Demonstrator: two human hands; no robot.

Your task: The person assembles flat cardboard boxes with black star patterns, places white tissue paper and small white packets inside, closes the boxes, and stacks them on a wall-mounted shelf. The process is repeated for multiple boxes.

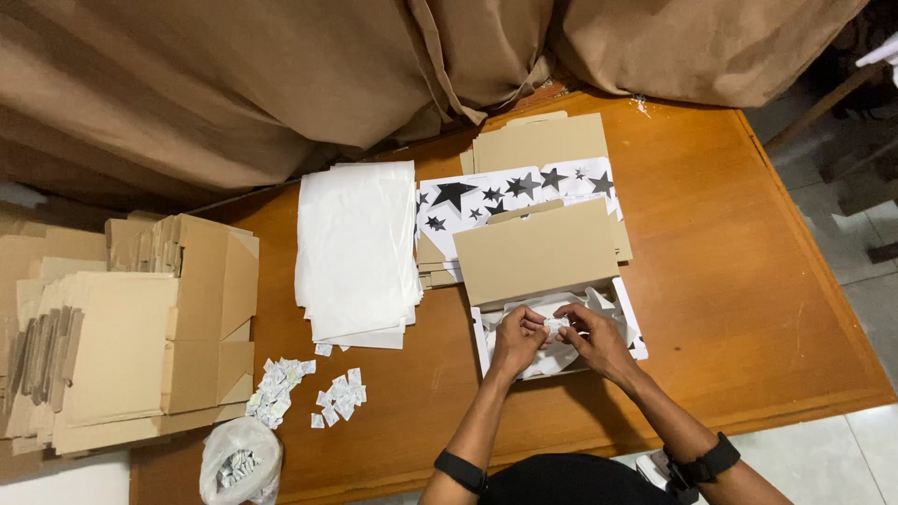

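**Two hands pinch a small white packet over an open box**

Seen from above, a person works at an orange-brown wooden desk (748, 281). Both hands meet over an open cardboard box (547, 281) lined with white paper, its plain brown lid standing up behind. The left hand (517, 339) and the right hand (599, 341) each close their fingertips on a small white packet (557, 325), held between them just above the paper lining. The grip of each hand is nearly closed, thumb against fingers, on opposite ends of the packet.

The packet looks very light, thin and limp, likely to crumple or slip, so a gentle pinch at its edges seems the surest hold.

Behind the box lie flat boxes printed with black stars (496, 194). To the left sits a stack of white tissue sheets (357, 248). Nearer the desk's front edge are scattered small packets (304, 391) and a clear bag (241, 460) holding more. Folded brown cartons (131, 327) are piled at far left. Brown cloth (281, 75) drapes across the back.
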